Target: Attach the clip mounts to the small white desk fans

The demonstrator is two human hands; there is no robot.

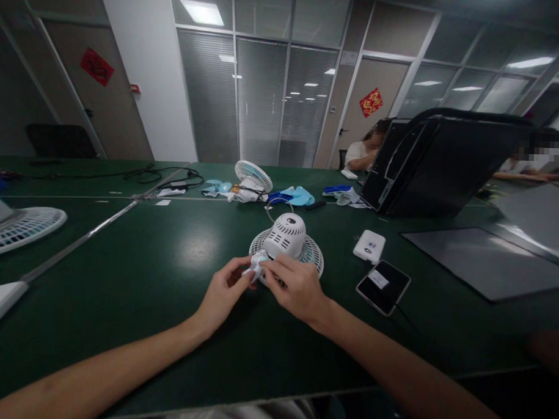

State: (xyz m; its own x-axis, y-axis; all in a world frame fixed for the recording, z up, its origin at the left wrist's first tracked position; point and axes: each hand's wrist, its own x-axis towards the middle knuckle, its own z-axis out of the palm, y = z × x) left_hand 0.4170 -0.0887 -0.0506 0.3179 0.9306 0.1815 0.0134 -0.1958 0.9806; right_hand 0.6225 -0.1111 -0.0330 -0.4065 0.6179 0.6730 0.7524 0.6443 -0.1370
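Note:
A white fan head [285, 235] lies grille-down on the green table, its slotted motor housing facing up. At the near left side of the housing is a small white plastic piece [258, 264]. My left hand [226, 290] pinches this piece from the left, thumb and fingers closed on it. From the right, my right hand [299, 286] has its fingertips closed on the same piece, and they partly cover it. Whether the piece is joined to the housing, I cannot tell. A thin cable rises behind the housing.
Behind stands another small fan [252, 179], among blue fan blades [298, 195] and cables. To the right are a white power bank [370, 245], a phone [384, 288], a grey mat [483, 262] and a large black case [441, 166]. Another fan grille [35, 225] sits far left. People sit across the table.

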